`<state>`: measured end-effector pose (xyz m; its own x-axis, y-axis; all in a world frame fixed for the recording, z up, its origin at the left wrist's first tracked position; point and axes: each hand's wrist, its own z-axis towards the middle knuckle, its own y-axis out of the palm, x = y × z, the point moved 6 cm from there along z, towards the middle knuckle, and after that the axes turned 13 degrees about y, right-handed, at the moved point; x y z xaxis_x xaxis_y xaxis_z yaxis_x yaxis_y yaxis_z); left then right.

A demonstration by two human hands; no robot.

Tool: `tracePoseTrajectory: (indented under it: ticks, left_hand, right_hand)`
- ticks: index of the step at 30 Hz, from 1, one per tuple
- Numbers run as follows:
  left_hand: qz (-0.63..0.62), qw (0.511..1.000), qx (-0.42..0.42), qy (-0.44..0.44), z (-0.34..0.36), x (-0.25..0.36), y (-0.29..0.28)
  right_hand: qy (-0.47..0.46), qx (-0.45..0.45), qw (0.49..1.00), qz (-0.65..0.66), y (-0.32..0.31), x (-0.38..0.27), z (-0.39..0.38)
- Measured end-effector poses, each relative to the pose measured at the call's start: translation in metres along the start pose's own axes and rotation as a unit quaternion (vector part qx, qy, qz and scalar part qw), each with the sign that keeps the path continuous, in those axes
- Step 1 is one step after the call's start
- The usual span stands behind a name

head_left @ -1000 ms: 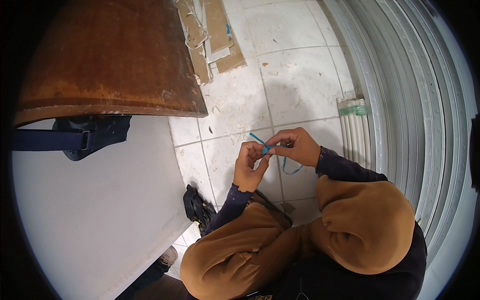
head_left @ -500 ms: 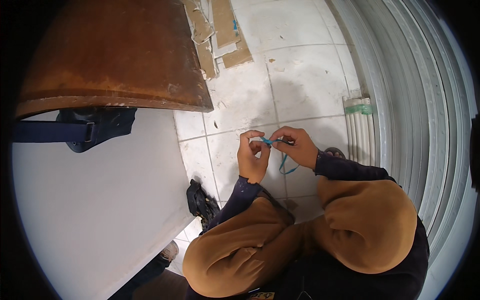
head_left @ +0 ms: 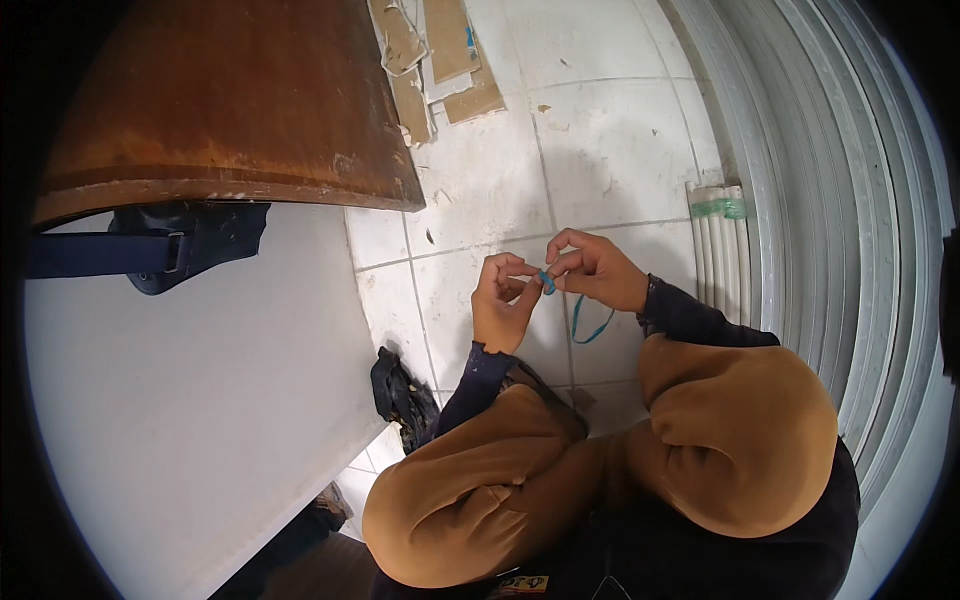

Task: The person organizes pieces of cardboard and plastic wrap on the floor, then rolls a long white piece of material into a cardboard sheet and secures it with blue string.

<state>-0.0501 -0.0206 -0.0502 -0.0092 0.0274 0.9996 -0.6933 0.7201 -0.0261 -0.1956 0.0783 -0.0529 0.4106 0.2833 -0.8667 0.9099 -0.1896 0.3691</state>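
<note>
While both hands meet in the middle of the head view, a thin blue strip point(head_left: 547, 283) sits between their fingertips, above the pale tiled floor point(head_left: 490, 200). The left hand point(head_left: 503, 305), its fingers bent, pinches the strip between thumb and index finger. The right hand point(head_left: 603, 272) grips it from the other side, also with thumb and fingertips. Between them the strip is bunched into a small twist, too small to tell whether it is knotted; a loose length hangs in a curve below the right hand.

Both dark sleeves reach forward over bent knees in tan trousers point(head_left: 740, 430). Right of the hands, a bundle of white lengths point(head_left: 720, 260) bound with green tape point(head_left: 718, 208) lies on the floor beside a ridged grey metal shutter point(head_left: 800, 150). Toward the top lie flat brown cardboard-like pieces point(head_left: 462, 50), next to a worn brown wooden surface point(head_left: 230, 100). Under its edge, a dark bag point(head_left: 215, 240) with a broad strap shows against a white panel point(head_left: 200, 400). A crumpled black item point(head_left: 400, 395) lies near the left forearm.
</note>
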Motion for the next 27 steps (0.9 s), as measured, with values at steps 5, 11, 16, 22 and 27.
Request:
tracePoseTrajectory:
  ticks: [5,11,16,22,27]
  left_hand:
    - [0.12,0.98,-0.074,0.14,0.007,0.035,-0.007]
    - [0.088,0.982,-0.091,0.137,0.002,0.048,0.011]
    - [0.032,0.995,-0.075,0.059,0.001,0.016,-0.005]
    - [-0.31,0.922,-0.03,-0.23,-0.011,-0.005,0.001]
    - [-0.062,0.995,-0.042,-0.061,-0.003,0.011,0.003]
  right_hand:
    - [0.146,-0.104,0.939,0.294,0.013,0.006,-0.007]
    - [0.129,-0.029,0.947,0.292,-0.002,0.008,-0.011]
    - [0.146,0.047,0.97,0.188,0.006,0.015,-0.005]
    - [0.14,0.076,0.967,0.2,-0.008,0.015,-0.007]
    - [0.176,0.046,0.94,0.289,0.0,0.031,-0.01]
